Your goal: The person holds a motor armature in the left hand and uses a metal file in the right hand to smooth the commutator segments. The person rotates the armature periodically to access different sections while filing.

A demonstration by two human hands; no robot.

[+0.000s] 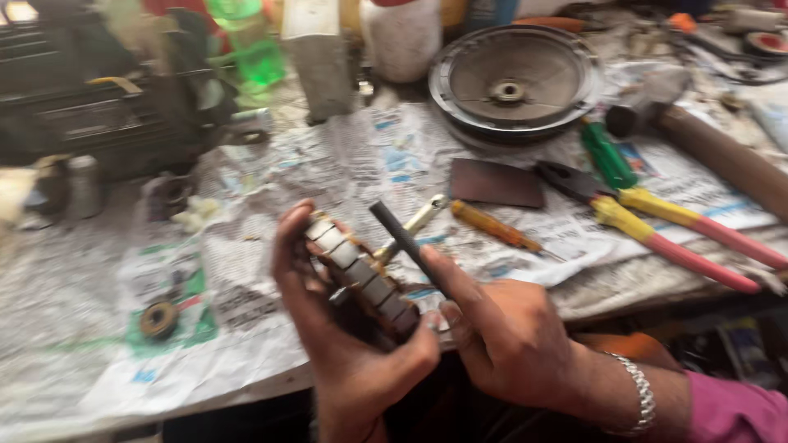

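- A person's left hand [345,344] wraps around a motor armature [361,279] at the near edge of a cluttered workbench [82,328], fingers curled behind it and thumb pressed against its lower end, holding its banded core tilted up toward the far left.
- The right hand [501,336], a metal bracelet [642,392] at the wrist, pinches a slim dark rod [404,238] between thumb and fingers; the rod slants up and to the far left, crossing just over the armature's upper right side. Whether its tip touches the core cannot be told through the motion blur.
- A pale metal shaft [414,223] sticks out from behind the armature toward the far right.
- Newspaper sheets [361,156] cover the bench top.
- To the right of the hands lie an orange-handled screwdriver [492,226], a dark flat plate [497,182], pliers with yellow and pink grips [673,238] and a green-handled screwdriver [609,156].
- Farther back sits a round grey motor end cover [513,82] with a hole at its centre, and a hammer with a brown handle [722,156] lies at the far right.
- On the left, a small dark ring [159,318] rests on the paper, well apart from the hands, with a green bottle [246,45] standing at the far edge.
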